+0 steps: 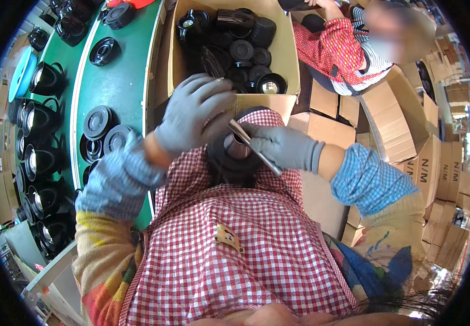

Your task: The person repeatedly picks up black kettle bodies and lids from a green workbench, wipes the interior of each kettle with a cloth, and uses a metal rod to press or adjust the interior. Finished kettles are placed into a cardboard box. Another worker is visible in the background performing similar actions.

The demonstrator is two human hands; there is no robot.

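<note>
My right hand (285, 146), in a grey glove, is closed round a slim silver metal tool (266, 158) whose exact kind I cannot make out. The tool slants across a black round plastic part (221, 155) with an opening in its middle, resting in my lap against the checked apron. Just left of the tool's upper end, my gloved left hand (198, 111) is raised with its fingers stretched out and slightly apart. It hovers by the near edge of a cardboard box (292, 65) filled with black plastic parts (241, 50).
To the left runs a green workbench (123, 81) bearing black discs (98, 120), a black round part (104, 51) and a row of black pots (43, 155). Another person (335, 51) sits at the upper right. Cardboard cartons (387, 122) stand on the right.
</note>
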